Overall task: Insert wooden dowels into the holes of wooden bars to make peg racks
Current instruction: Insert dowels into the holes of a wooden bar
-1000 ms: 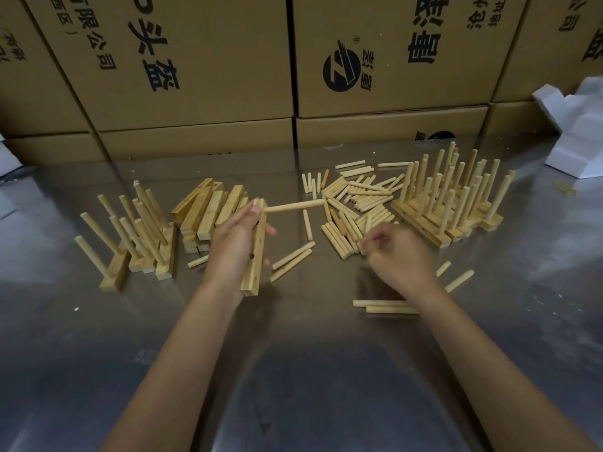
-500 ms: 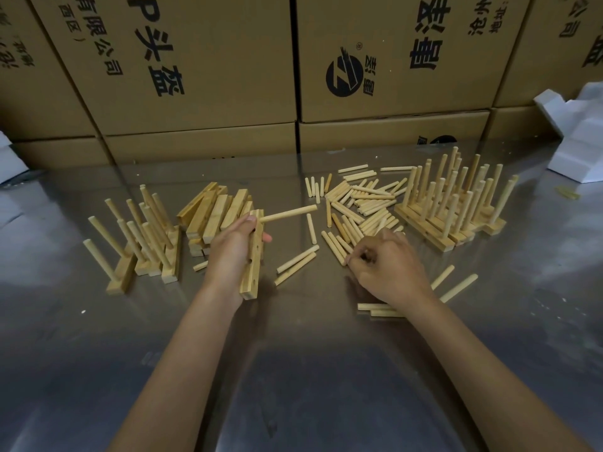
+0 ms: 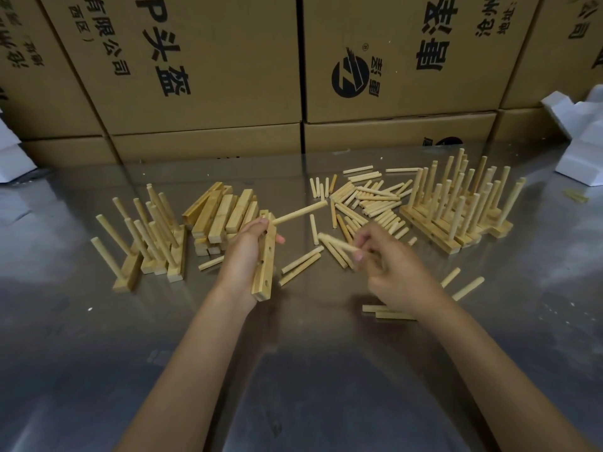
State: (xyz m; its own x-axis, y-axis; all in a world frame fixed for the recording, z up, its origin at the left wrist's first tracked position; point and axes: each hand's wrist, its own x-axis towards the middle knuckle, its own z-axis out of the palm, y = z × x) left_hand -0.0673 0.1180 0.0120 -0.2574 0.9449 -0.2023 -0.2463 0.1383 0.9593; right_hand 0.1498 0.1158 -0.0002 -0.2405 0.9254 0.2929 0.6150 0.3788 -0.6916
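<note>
My left hand (image 3: 243,252) grips a wooden bar (image 3: 265,265) on its edge, holes facing right. One dowel (image 3: 300,213) sticks out of the bar's far hole and points right. Three empty holes show lower on the bar. My right hand (image 3: 388,265) is lifted above the table and pinches a loose dowel (image 3: 336,243) by its near end, a short way right of the bar. A heap of loose dowels (image 3: 368,203) lies behind my right hand. A stack of plain bars (image 3: 222,216) sits behind my left hand.
Finished peg racks stand at the left (image 3: 153,243) and at the right (image 3: 456,210). A few stray dowels (image 3: 466,285) lie near my right wrist. Cardboard boxes (image 3: 208,60) wall the back of the steel table (image 3: 310,370). White foam (image 3: 584,138) sits at far right.
My right hand has come up off the dowel heap with one dowel pinched and moved it toward the bar. My left hand has kept the bar nearly still.
</note>
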